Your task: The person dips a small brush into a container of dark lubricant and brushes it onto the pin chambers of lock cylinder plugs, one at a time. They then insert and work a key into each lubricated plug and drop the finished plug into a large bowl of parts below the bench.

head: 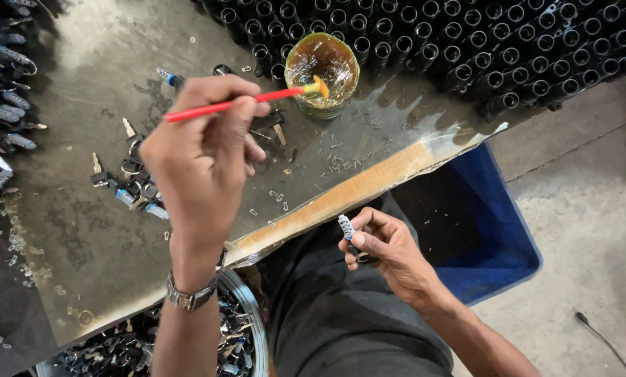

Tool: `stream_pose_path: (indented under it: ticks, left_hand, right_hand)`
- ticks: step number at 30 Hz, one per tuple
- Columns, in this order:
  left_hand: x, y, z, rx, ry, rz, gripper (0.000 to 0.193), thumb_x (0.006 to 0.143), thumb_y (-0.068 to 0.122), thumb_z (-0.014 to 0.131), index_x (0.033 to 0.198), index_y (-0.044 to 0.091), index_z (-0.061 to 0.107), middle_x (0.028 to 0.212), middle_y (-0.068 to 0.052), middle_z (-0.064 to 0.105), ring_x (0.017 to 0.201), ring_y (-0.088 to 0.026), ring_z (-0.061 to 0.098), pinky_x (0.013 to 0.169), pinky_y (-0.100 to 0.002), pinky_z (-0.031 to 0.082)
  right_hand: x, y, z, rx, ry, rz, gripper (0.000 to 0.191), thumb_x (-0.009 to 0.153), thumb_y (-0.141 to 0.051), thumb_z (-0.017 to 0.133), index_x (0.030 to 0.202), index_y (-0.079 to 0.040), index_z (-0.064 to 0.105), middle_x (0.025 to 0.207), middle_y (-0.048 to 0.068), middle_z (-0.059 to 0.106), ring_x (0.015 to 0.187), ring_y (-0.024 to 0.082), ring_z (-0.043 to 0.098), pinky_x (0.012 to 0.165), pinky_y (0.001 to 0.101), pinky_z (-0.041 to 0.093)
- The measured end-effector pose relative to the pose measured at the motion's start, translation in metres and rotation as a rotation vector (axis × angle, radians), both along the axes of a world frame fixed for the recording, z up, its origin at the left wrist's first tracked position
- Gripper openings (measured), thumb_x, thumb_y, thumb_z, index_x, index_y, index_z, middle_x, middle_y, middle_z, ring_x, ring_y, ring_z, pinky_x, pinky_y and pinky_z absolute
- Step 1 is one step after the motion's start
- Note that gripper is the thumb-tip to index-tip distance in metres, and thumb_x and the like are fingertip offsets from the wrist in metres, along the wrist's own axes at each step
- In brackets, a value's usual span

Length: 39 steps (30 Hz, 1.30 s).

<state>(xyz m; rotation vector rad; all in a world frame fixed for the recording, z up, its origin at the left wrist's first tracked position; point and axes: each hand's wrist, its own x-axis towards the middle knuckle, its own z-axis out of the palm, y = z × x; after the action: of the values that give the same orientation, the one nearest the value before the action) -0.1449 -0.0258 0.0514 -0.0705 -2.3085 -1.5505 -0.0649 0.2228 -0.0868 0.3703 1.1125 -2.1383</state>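
My left hand (201, 164) holds a thin red-handled brush (229, 105) over the worn table top. Its yellow, glue-laden tip (318, 87) rests at the rim of a small round pot of amber grease or glue (323, 66). My right hand (386, 248) is lower, over my lap past the table's front edge. It pinches a small key-like metal part (348, 230) with a silvery toothed end pointing up. A metal watch (190, 297) is on my left wrist.
Rows of black tubular parts (466, 42) fill the table's back. Loose keys and black key heads (128, 181) lie left of my hand, more at the far left (2, 91). Small metal bits (327, 167) are scattered near the front edge. A blue bin (494, 230) and a round tub of parts (236, 335) stand below.
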Motion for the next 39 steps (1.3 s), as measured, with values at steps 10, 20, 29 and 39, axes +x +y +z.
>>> stream_pose_path:
  ticks: [10, 20, 29, 39]
  left_hand:
    - [0.023, -0.014, 0.014, -0.070, 0.032, 0.132, 0.012, 0.110, 0.009, 0.060, 0.109, -0.002, 0.064, 0.091, -0.010, 0.073, 0.065, -0.009, 0.069, 0.052, -0.022, 0.050]
    - [0.113, 0.009, -0.018, 0.451, -0.120, 0.195, 0.019, 0.110, 0.014, 0.058, 0.115, -0.004, 0.053, 0.098, -0.022, 0.068, 0.064, -0.017, 0.066, 0.051, -0.025, 0.053]
    - [0.130, 0.010, -0.042, 0.556, -0.234, 0.180, 0.016, 0.107, 0.013, 0.057, 0.108, -0.003, 0.054, 0.105, -0.022, 0.066, 0.063, -0.017, 0.065, 0.048, -0.026, 0.051]
    - [0.134, 0.010, -0.042, 0.565, -0.173, 0.203, 0.014, 0.108, 0.012, 0.056, 0.109, -0.002, 0.054, 0.107, -0.021, 0.065, 0.064, -0.017, 0.066, 0.047, -0.025, 0.051]
  right_hand:
    - [0.000, 0.000, 0.006, -0.008, 0.019, -0.056, 0.019, 0.092, -0.015, 0.074, 0.103, -0.004, 0.062, 0.088, 0.011, 0.071, 0.073, 0.016, 0.067, 0.067, 0.0314, 0.056]
    - [-0.004, -0.008, 0.022, -0.115, -0.043, -0.060, 0.023, 0.094, -0.020, 0.074, 0.105, -0.006, 0.059, 0.089, 0.010, 0.070, 0.073, 0.017, 0.067, 0.068, 0.0324, 0.057]
    - [-0.003, -0.013, 0.027, -0.073, -0.046, -0.047, 0.022, 0.092, -0.019, 0.076, 0.103, -0.006, 0.061, 0.087, 0.010, 0.070, 0.070, 0.016, 0.067, 0.065, 0.0317, 0.056]
    - [-0.002, -0.017, 0.029, -0.046, -0.035, -0.033, 0.022, 0.091, -0.018, 0.077, 0.101, -0.005, 0.061, 0.086, 0.011, 0.071, 0.070, 0.015, 0.067, 0.065, 0.0317, 0.057]
